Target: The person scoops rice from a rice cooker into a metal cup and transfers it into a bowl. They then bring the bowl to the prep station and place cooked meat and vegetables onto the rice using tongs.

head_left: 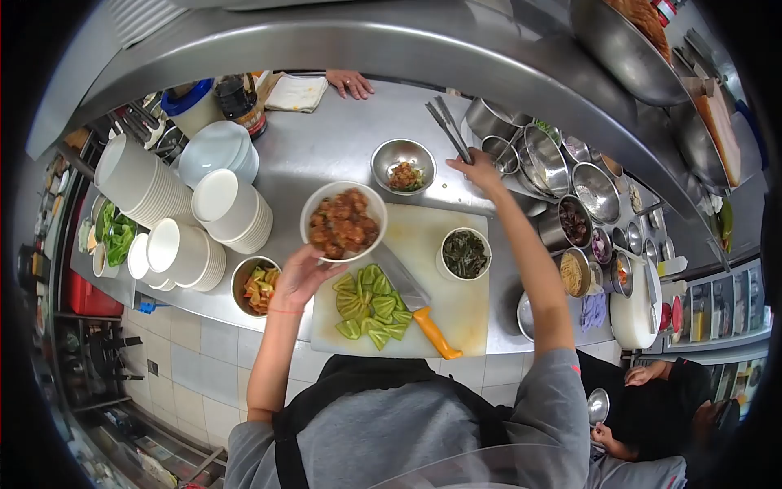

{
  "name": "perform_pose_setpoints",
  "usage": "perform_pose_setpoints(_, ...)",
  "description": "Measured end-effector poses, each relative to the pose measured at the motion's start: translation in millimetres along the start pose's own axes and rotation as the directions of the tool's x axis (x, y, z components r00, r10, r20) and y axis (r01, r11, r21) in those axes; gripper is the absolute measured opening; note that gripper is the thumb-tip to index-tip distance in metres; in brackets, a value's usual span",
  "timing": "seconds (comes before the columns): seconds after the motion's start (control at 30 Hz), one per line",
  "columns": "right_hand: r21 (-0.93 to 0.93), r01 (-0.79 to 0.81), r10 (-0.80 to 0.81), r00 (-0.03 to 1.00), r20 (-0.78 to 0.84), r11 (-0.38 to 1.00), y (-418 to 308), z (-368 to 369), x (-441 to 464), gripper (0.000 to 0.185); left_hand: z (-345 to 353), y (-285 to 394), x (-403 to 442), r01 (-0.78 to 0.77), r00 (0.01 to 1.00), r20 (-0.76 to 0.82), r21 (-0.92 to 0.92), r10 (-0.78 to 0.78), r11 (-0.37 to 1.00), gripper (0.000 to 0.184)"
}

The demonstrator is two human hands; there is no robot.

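My left hand (301,281) grips a white bowl (307,213) at its lower edge. Saucy reddish-brown chunks (349,220) fill this bowl, which is over the left part of a cutting board (464,326). Farther right, my right hand (479,169) is closed on metal tongs (446,122), their tips pointing away from me. Between my hands stands a steel bowl (399,151) with a little chopped food at its bottom. On the board are cut green pepper pieces (379,306), a knife with a yellow handle (436,332), and a white bowl of dark leafy greens (464,254).
Stacked white bowls (236,212) and pale plates (216,155) stand left. Several steel containers (542,159) crowd the right side. A metal shelf (326,41) crosses above the counter. Another person's hand (350,83) rests at the far edge; someone holds a metal bowl (599,406) lower right.
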State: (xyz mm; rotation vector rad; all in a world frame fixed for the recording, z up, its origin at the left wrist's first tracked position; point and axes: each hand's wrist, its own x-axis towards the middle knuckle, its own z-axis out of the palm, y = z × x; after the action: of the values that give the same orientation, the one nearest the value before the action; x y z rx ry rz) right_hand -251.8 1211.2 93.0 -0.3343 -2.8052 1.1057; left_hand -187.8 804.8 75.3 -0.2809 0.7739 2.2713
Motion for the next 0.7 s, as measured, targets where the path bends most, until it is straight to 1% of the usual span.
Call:
perform_pose_setpoints(0.03,0.001,0.006,-0.006,0.993,-0.116,1.000,22,19,19,0.037,5,-7,9,0.021,1.000,-0.002,0.025,-0.021,0.999,0.043)
perform_pose_setpoints(0.1,-0.013,-0.067,0.062,0.971,-0.233,0.998,74,61,57,0.036,7,-22,29,0.061,0.998,-0.009,0.073,-0.060,0.995,0.041)
perform_pose_setpoints(0.17,-0.039,-0.175,0.168,0.977,-0.134,0.984,59,67,59,0.040,11,-35,45,0.094,0.995,-0.036,0.131,-0.090,0.987,0.038)
perform_pose_setpoints(0.2,-0.009,-0.162,0.160,0.982,-0.099,0.987,68,75,64,0.039,15,-40,51,0.112,0.993,-0.051,0.157,-0.105,0.981,0.036)
perform_pose_setpoints(0.23,-0.070,-0.229,0.221,0.970,-0.104,0.971,70,83,70,0.033,22,-45,56,0.126,0.991,-0.058,0.173,-0.117,0.977,0.035)
perform_pose_setpoints(0.3,-0.009,-0.266,0.265,0.962,-0.074,0.964,80,92,76,0.030,32,-53,66,0.152,0.987,-0.077,0.205,-0.139,0.967,0.032)
perform_pose_setpoints(0.33,0.062,-0.276,0.279,0.960,-0.041,0.959,84,96,81,0.029,31,-57,75,0.172,0.984,-0.069,0.205,-0.161,0.963,0.027)
perform_pose_setpoints(0.43,-0.009,-0.274,0.270,0.951,-0.153,0.962,92,105,89,0.024,44,-70,95,0.208,0.977,-0.106,0.250,-0.187,0.946,0.018)
perform_pose_setpoints(0.47,-0.101,-0.304,0.268,0.925,-0.270,0.947,107,117,102,0.031,45,-74,103,0.225,0.974,-0.094,0.241,-0.208,0.944,0.019)
perform_pose_setpoints(0.53,-0.206,-0.213,0.178,0.968,-0.174,0.955,96,98,99,0.039,39,-83,122,0.247,0.969,-0.089,0.247,-0.231,0.937,0.020)
perform_pose_setpoints(0.57,-0.195,-0.132,0.091,0.974,-0.207,0.972,85,86,92,0.044,38,-86,128,0.259,0.966,-0.089,0.250,-0.244,0.933,0.020)
perform_pose_setpoints(0.63,-0.193,0.035,-0.087,0.959,-0.268,0.981,56,60,75,0.054,42,-89,133,0.232,0.971,-0.125,0.252,-0.206,0.940,0.022)
perform_pose_setpoints(0.67,-0.218,0.071,-0.121,0.967,-0.226,0.973,55,51,73,0.054,42,-91,134,0.221,0.971,-0.144,0.251,-0.189,0.942,0.022)
perform_pose_setpoints(0.7,-0.240,0.109,-0.155,0.971,-0.183,0.965,55,42,71,0.054,41,-91,133,0.207,0.977,-0.090,0.213,-0.192,0.955,0.024)
